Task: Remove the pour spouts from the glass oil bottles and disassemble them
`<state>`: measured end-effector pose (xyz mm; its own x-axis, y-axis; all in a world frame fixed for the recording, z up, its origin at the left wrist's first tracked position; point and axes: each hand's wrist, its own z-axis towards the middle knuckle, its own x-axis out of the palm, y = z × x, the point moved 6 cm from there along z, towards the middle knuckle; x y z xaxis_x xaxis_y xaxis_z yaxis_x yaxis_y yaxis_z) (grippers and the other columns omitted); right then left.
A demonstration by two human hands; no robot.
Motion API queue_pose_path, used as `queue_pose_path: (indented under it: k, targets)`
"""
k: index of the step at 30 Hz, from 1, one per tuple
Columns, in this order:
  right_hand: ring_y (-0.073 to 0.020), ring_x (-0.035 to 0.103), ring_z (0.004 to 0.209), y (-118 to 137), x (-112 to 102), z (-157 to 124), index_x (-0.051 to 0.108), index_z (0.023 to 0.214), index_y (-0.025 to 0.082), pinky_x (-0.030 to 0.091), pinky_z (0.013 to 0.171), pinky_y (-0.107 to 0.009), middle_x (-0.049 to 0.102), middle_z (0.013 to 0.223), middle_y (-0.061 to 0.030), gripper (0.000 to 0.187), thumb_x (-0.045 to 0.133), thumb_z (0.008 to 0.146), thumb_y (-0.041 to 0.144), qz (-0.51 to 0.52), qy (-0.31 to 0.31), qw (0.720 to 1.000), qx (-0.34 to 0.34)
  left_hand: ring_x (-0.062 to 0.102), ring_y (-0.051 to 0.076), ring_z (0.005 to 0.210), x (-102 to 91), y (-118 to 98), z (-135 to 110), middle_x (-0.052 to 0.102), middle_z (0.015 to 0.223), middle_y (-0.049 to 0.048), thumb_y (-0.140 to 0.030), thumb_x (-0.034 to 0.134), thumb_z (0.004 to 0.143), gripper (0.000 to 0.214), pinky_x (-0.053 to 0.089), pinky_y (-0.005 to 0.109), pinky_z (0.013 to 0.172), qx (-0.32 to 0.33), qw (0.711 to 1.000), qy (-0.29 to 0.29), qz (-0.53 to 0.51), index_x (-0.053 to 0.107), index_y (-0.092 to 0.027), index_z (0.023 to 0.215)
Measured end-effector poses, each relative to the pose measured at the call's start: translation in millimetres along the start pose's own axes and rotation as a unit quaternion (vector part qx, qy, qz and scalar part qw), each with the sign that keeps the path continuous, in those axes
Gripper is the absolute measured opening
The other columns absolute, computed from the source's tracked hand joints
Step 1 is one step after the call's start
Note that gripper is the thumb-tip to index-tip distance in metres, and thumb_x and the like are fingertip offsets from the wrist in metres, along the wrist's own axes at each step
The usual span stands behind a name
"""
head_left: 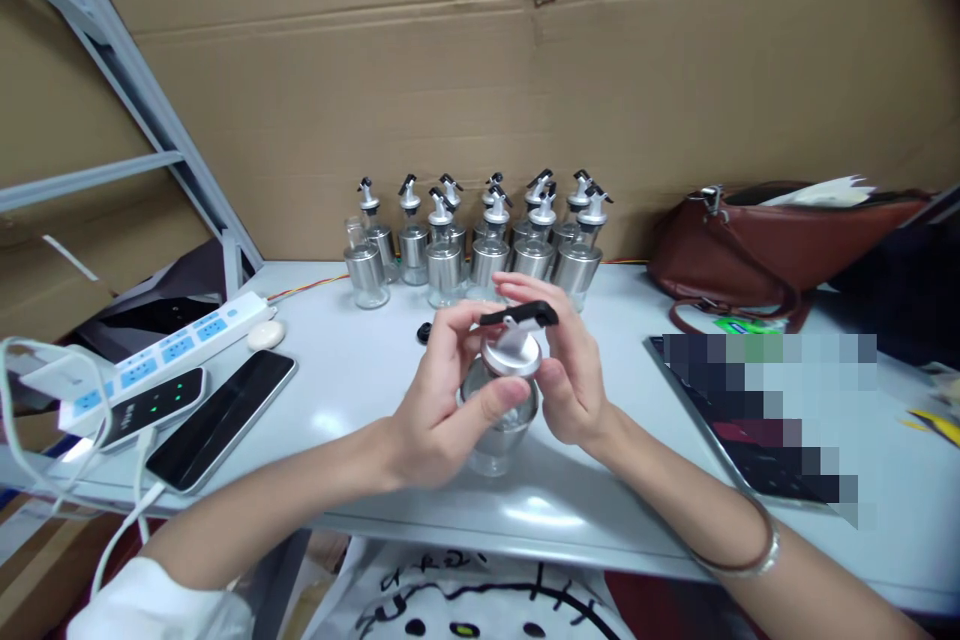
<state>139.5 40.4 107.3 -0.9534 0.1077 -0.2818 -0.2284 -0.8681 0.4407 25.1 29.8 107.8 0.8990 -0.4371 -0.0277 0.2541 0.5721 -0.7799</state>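
While the left hand [439,410] clasps the glass oil dispenser bottle [501,410] at frame centre, steadying it above the table [360,390], the right hand [570,370] pinches its pourer cap [514,345], apparently seating it.

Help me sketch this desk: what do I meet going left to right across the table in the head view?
First the black phone → left hand → steel-topped bottle, gripped between both hands' fingers → right hand → brown bag, farther back.
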Motion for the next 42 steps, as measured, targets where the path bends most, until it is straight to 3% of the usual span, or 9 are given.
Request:
queue_pose_path:
  k: [4,7,11,14,18,22,28,38,42]
  targets:
    - [-0.0281,0.047,0.123,3,3,-3,0.040,0.134,0.027,0.046,0.091,-0.047,0.050,0.131,-0.0105,0.047,0.035,0.094,0.051,0.040,0.004,0.999,-0.010,0.055,0.019,0.106,-1.0,1,-7,0.048,0.122,0.0075,-0.031,0.055,0.090,0.030,0.048,0.034,0.088,0.022,1.000,0.015,-0.002,0.040,-0.028,0.116]
    - [-0.0285,0.047,0.122,7,3,-3,0.044,0.132,0.026,0.047,0.090,-0.047,0.051,0.131,-0.0111,0.047,0.036,0.093,0.052,0.028,0.014,0.999,-0.025,0.055,0.015,0.098,0.5,5,-9,0.048,0.117,0.0051,-0.027,0.057,0.088,0.031,0.048,0.030,0.085,0.024,0.999,0.021,-0.011,0.042,-0.028,0.115]
    - [-0.0285,0.050,0.119,15,3,-2,0.041,0.136,0.025,0.048,0.090,-0.048,0.051,0.131,-0.0120,0.050,0.033,0.094,0.051,0.011,0.021,0.999,-0.044,0.056,0.014,0.090,4.3,12,-9,0.054,0.106,0.0039,-0.025,0.061,0.086,0.034,0.048,0.026,0.079,-0.034,0.998,0.039,-0.043,0.045,-0.026,0.115]
    - [-0.0292,0.052,0.117,17,3,-2,0.040,0.136,0.024,0.049,0.088,-0.048,0.051,0.132,-0.0129,0.050,0.032,0.094,0.050,0.015,0.020,0.999,-0.033,0.057,0.015,0.086,6.7,18,-9,0.059,0.096,0.0038,-0.031,0.064,0.084,0.030,0.046,0.025,0.075,-0.098,0.992,0.065,-0.053,0.051,-0.022,0.110]
    - [-0.0273,0.055,0.112,23,6,-2,0.053,0.119,0.022,0.047,0.089,-0.048,0.056,0.125,-0.0130,0.039,0.029,0.097,0.043,0.004,0.046,0.998,-0.052,0.057,0.017,0.083,5.2,21,-9,0.063,0.094,0.0050,-0.042,0.061,0.084,0.032,0.046,0.027,0.075,-0.113,0.989,0.069,-0.059,0.057,-0.019,0.105]
    - [-0.0253,0.057,0.105,28,6,-1,0.050,0.116,0.022,0.049,0.083,-0.044,0.058,0.119,-0.0129,0.036,0.027,0.098,0.043,-0.015,0.048,0.997,-0.051,0.058,0.020,0.088,7.3,26,-11,0.063,0.096,0.0067,-0.052,0.054,0.085,0.040,0.047,0.030,0.080,-0.143,0.985,0.078,-0.057,0.059,-0.017,0.104]
    - [-0.0203,0.058,0.097,29,9,-1,0.049,0.112,0.022,0.051,0.076,-0.035,0.057,0.110,-0.0101,0.034,0.027,0.099,0.044,-0.013,0.053,0.998,-0.036,0.055,0.020,0.088,6.2,34,-15,0.061,0.095,0.0064,-0.061,0.052,0.083,0.048,0.045,0.031,0.080,-0.139,0.990,0.026,-0.025,0.060,-0.019,0.104]
    - [-0.0199,0.061,0.090,35,2,7,0.055,0.104,0.023,0.053,0.076,-0.036,0.062,0.101,-0.0077,0.021,0.038,0.097,0.031,-0.011,0.033,0.999,-0.008,0.050,0.018,0.073,-1.2,45,-12,0.057,0.077,0.0050,-0.074,0.051,0.073,0.060,0.043,0.030,0.066,-0.096,0.994,-0.056,0.019,0.065,-0.018,0.090]
    - [-0.0160,0.061,0.075,28,1,10,0.063,0.096,0.022,0.052,0.057,-0.027,0.065,0.094,-0.0060,0.020,0.045,0.094,0.031,0.078,0.031,0.992,0.092,0.054,0.016,0.061,6.7,48,-10,0.060,0.066,0.0039,-0.074,0.052,0.073,0.060,0.045,0.028,0.057,-0.116,0.992,-0.023,-0.039,0.060,-0.016,0.087]
